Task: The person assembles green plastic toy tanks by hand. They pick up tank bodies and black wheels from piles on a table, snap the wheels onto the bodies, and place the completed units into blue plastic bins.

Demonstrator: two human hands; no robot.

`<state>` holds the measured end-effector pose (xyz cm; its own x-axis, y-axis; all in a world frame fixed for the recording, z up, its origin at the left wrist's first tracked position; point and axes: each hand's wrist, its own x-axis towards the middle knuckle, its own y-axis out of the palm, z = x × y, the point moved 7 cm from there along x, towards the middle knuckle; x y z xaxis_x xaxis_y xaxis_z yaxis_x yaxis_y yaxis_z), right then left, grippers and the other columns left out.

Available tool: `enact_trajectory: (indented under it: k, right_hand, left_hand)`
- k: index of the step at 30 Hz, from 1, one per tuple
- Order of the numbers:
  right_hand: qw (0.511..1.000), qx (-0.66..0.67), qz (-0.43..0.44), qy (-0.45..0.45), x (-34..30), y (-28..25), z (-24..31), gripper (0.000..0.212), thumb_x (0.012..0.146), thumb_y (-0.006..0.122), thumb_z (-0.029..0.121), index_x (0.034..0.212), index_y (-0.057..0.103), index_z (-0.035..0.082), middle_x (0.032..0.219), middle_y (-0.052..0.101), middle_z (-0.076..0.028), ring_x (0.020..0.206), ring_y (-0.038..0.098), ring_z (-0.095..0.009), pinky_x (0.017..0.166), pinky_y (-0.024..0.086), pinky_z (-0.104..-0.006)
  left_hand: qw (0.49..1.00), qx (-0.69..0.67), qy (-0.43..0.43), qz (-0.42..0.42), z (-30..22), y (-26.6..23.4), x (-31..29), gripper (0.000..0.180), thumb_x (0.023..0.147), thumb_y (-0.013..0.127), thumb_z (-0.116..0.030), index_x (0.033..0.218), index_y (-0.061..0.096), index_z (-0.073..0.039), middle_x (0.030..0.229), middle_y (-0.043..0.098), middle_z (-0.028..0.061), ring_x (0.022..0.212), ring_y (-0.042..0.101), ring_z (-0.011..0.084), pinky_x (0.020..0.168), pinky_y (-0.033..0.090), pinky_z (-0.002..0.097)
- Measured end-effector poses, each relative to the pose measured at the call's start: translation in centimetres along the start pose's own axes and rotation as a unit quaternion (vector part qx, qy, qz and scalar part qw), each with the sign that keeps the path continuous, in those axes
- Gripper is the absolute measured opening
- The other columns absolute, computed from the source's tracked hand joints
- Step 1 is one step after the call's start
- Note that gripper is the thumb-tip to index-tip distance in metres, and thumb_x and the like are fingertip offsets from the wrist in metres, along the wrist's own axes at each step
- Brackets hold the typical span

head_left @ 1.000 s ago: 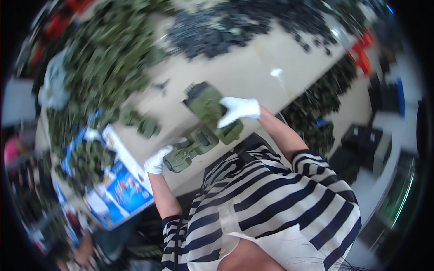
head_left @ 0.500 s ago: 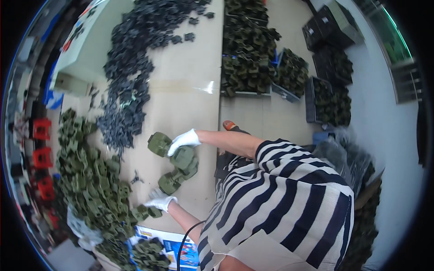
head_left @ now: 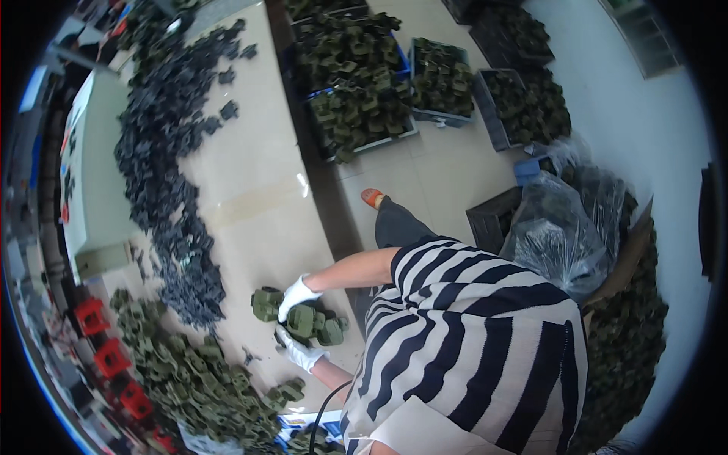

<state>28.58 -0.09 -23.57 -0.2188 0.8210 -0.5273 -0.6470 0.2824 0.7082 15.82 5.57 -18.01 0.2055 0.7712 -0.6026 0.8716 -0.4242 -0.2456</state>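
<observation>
Both my hands wear white gloves and are close together at the table's near edge. My right hand point(head_left: 297, 298) curls its fingers down at the edge of an olive-green moulded part point(head_left: 304, 321). A second green part point(head_left: 265, 305) lies against the far side of those fingers, and another point(head_left: 331, 331) sits nearer my body. My left hand point(head_left: 302, 352) reaches in just below the middle part, its fingers stretched out toward it. Whether those fingertips touch the part I cannot tell. A small dark three-armed piece point(head_left: 250, 356) lies on the table beyond my left hand.
A heap of green parts point(head_left: 189, 371) spreads at lower left. A long pile of small dark-grey pieces point(head_left: 171, 197) covers the table's point(head_left: 250, 167) far side. Crates point(head_left: 444, 117) of green parts stand on the floor at upper right, near clear plastic bags point(head_left: 553, 235).
My left hand has moved from the green heap to beside the parts near my right hand. The view has turned, and the green parts now lie in a tighter row.
</observation>
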Motion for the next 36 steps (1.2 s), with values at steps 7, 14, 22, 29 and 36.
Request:
enact_trajectory:
  k: [7,14,22,29,36]
  right_hand:
    - [0.977,0.141,0.069,-0.142,-7.7,-2.1,4.4,0.033,0.079,0.075,0.027,0.103,0.067,0.006,0.094,0.071,-0.011,0.079,0.069,-0.021,0.072,0.058,-0.0367]
    - [0.884,0.214,-0.159,-0.384,-27.9,-12.3,6.1,0.040,0.079,0.077,0.021,0.112,0.065,0.001,0.108,0.068,-0.010,0.094,0.066,-0.018,0.085,0.054,-0.0326]
    - [0.717,0.436,-0.301,-0.452,-36.3,-25.5,-6.6,0.041,0.089,0.070,0.032,0.123,0.062,0.010,0.120,0.065,-0.002,0.107,0.063,-0.015,0.093,0.051,-0.0340]
    - [0.554,0.591,-0.358,-0.466,-42.5,-48.5,-18.6,0.030,0.094,0.064,0.036,0.113,0.059,0.013,0.111,0.067,-0.003,0.101,0.067,-0.019,0.088,0.055,-0.0370]
    - [0.311,0.633,-0.544,-0.455,-44.3,-81.0,-35.1,0.047,0.090,0.069,0.042,0.128,0.051,0.020,0.112,0.063,0.001,0.099,0.062,-0.014,0.081,0.050,-0.0346]
  left_hand:
    - [0.974,-0.066,0.135,0.168,-4.0,9.9,-3.1,0.051,0.099,0.049,-0.032,0.141,0.043,-0.004,0.144,0.045,0.0121,0.128,0.047,0.0232,0.111,0.036,0.0391]
    - [0.858,-0.107,-0.024,0.502,-5.2,27.0,-11.7,0.065,0.096,0.057,-0.046,0.146,0.036,-0.010,0.141,0.048,0.0121,0.117,0.055,0.0261,0.100,0.047,0.0418]
    - [0.834,0.213,-0.132,0.491,6.9,41.1,-11.8,0.054,0.092,0.066,-0.038,0.132,0.047,-0.007,0.117,0.060,0.0076,0.099,0.062,0.0205,0.079,0.054,0.0374]
    - [0.851,0.333,-0.125,0.387,9.8,51.0,-15.4,0.050,0.091,0.066,-0.035,0.132,0.052,-0.011,0.117,0.060,0.0038,0.099,0.061,0.0205,0.080,0.054,0.0373]
    - [0.801,0.362,-0.142,0.455,19.5,65.5,-17.2,0.060,0.087,0.064,0.002,0.141,0.040,-0.008,0.126,0.054,0.0068,0.111,0.056,0.0159,0.096,0.048,0.0303]
